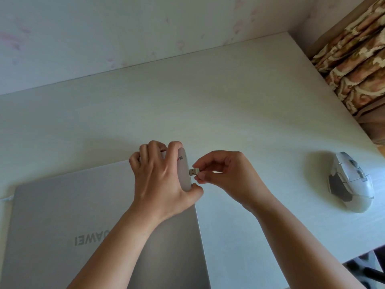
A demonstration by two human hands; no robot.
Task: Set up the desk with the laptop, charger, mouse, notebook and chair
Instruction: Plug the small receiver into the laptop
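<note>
The closed laptop (93, 226) lay at the desk's (239, 105) near left edge. My left hand (158, 174) gripped its far right corner while my right hand (227, 176) pinched a USB dongle (194, 171) at its side. The mouse (350, 182) sat by the right edge

Soft daylight fills the view, maybe from the right. The mouse (350, 182) casts a faint shadow on the desk (229, 105). Edges bend and look blurry.
</note>
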